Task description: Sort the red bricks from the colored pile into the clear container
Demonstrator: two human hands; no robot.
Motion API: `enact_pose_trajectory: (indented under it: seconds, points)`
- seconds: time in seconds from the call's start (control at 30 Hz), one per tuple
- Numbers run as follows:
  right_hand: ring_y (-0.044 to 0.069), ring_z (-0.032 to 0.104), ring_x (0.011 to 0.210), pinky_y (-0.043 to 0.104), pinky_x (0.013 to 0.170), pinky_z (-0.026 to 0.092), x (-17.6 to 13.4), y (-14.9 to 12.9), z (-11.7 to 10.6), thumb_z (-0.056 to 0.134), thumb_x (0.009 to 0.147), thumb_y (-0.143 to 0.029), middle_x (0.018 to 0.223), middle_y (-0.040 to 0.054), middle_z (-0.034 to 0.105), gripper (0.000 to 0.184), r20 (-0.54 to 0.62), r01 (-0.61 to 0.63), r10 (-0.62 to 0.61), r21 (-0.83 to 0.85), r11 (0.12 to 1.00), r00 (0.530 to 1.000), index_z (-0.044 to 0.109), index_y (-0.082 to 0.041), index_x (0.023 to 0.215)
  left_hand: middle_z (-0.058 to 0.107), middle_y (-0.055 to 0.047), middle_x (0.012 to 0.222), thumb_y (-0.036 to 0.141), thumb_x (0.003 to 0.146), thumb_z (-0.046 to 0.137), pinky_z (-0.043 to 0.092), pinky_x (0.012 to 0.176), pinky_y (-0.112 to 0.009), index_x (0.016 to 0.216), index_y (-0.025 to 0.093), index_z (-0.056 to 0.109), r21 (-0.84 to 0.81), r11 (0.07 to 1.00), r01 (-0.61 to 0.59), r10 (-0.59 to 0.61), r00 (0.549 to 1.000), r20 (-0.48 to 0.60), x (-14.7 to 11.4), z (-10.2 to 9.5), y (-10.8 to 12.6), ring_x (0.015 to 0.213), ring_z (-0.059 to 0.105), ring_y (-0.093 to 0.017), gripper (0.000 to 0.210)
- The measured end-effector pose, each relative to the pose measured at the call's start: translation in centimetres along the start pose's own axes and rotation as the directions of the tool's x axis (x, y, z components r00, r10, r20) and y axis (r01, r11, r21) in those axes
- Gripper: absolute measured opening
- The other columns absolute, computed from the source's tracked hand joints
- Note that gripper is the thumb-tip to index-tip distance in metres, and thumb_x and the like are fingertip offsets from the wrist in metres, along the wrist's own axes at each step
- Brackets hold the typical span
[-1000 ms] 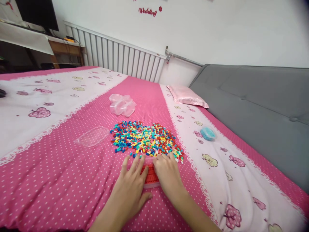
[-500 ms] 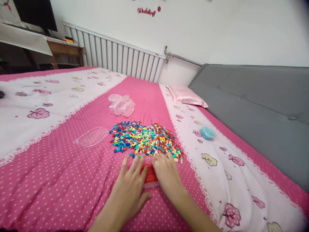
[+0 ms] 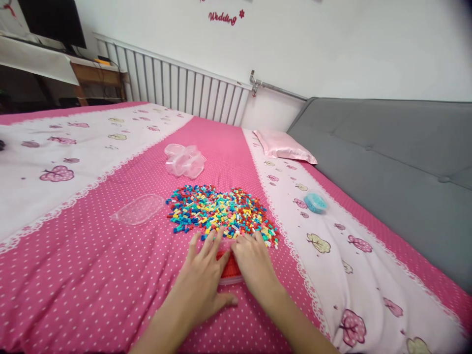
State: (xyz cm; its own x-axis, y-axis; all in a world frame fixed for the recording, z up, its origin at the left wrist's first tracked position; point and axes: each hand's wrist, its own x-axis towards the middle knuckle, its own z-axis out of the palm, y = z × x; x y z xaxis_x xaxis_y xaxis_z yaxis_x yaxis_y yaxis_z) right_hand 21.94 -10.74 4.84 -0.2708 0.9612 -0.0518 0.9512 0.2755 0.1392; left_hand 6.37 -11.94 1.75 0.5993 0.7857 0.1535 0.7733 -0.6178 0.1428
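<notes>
A clear plastic container (image 3: 231,280) with red pieces (image 3: 231,268) in it sits on the bed between my hands. My left hand (image 3: 202,278) is over its left side, fingers stretched forward and apart, thumb out to the right near the front rim. The fingertips reach the near edge of a heap of small colourful building bricks (image 3: 224,209). Bent fingers of my right hand (image 3: 255,260) are pressed together at the container's far right part; whatever they pinch is hidden beneath them.
A clear lid (image 3: 140,209) lies left of the heap. Behind it are stacked clear containers (image 3: 186,162). A container of blue pieces (image 3: 315,202) stands on the right. Farther back are a pink pillow (image 3: 285,146), the grey headboard (image 3: 387,162) and a radiator (image 3: 177,81).
My left hand's fingers have spread and reached a little farther forward, and its thumb has shifted slightly right. My right hand stays almost in place at the container.
</notes>
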Motion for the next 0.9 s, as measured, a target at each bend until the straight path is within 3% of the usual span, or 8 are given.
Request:
enact_pose_trajectory:
  seconds: [0.3, 0.53, 0.9]
  points:
    - [0.025, 0.065, 0.105, 0.040, 0.093, 0.038, -0.4, 0.9, -0.3, 0.054, 0.104, -0.012, 0.105, 0.0087, 0.075, 0.023, -0.012, -0.011, 0.012, 0.040, 0.999, 1.000, 0.076, -0.017, 0.099, 0.017, -0.017, 0.169, 0.079, 0.078, 0.066, 0.008, 0.123, -0.068, 0.148, 0.025, 0.055, -0.005, 1.000, 0.019, -0.019, 0.998, 0.066, 0.4, -0.2, -0.3, 0.155, 0.023, -0.041, 0.089]
    - [0.023, 0.066, 0.101, 0.039, 0.092, 0.036, -0.7, 1.3, 0.1, 0.055, 0.104, -0.013, 0.102, 0.0068, 0.075, 0.024, -0.022, -0.012, 0.013, 0.063, 0.998, 1.000, 0.076, -0.018, 0.094, 0.014, -0.015, 0.170, 0.077, 0.082, 0.063, 0.007, 0.123, -0.070, 0.148, 0.024, 0.054, -0.011, 1.000, 0.016, -0.016, 0.999, 0.040, 0.2, 0.4, -0.3, 0.155, 0.022, -0.042, 0.085]
    - [0.023, 0.069, 0.096, 0.037, 0.092, 0.035, 0.6, 0.5, -0.2, 0.049, 0.103, -0.008, 0.097, 0.0096, 0.077, 0.029, -0.005, -0.061, 0.062, 0.046, 0.997, 0.998, 0.076, -0.016, 0.095, 0.021, -0.014, 0.168, 0.082, 0.080, 0.060, 0.010, 0.123, -0.069, 0.149, 0.023, 0.053, 0.002, 1.000, 0.021, -0.021, 0.998, 0.064, 0.1, 0.2, 0.1, 0.153, 0.026, -0.044, 0.091]
